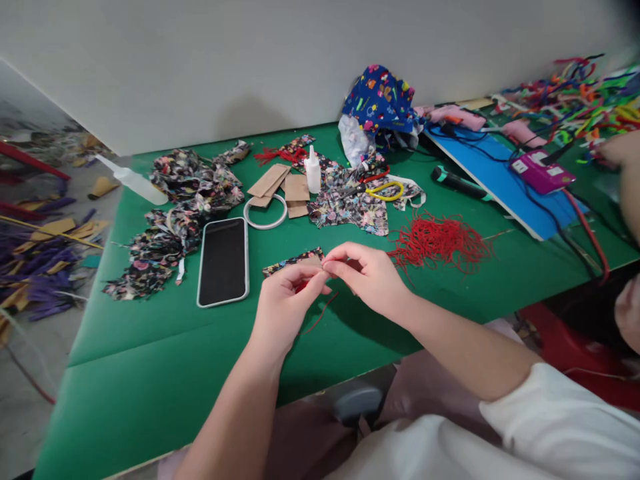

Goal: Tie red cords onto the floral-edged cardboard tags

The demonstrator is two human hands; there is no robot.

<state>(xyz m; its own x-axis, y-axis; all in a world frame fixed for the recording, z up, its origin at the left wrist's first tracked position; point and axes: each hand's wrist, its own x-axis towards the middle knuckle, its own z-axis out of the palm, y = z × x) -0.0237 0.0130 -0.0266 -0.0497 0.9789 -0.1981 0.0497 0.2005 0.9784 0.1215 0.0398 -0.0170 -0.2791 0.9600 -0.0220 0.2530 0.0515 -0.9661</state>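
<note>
Red cord (pixel 301 287), thin and stringy, sits bunched in the left hand (pixel 283 303), right of the phone (pixel 224 263), a loose strand trailing over the smooth green tabletop (pixel 200 373). Left fingers are curled round it, thumb and forefinger closed; the right hand (pixel 370 277) meets them, thumb and forefinger pinched together, though what's between those tips is too small to tell. Behind the fingers, one flat floral strip (pixel 280 265)! Farther right of the phone, one wiry, tangled red heap (pixel 440 243). Beyond the phone: one glossy pale ring (pixel 250 221), at least three flat brown card pieces (pixel 297 189), and yellow-handled scissors (pixel 385 191), one pair, over floral cloth (pixel 350 210). Two plastic squeeze bottles, contents I can't tell: a white bottle (pixel 313 175) beyond and right of the phone, a translucent bottle (pixel 143 187) beyond and left. Ruffled fabric (pixel 185 180) bunches up left of the phone.
</note>
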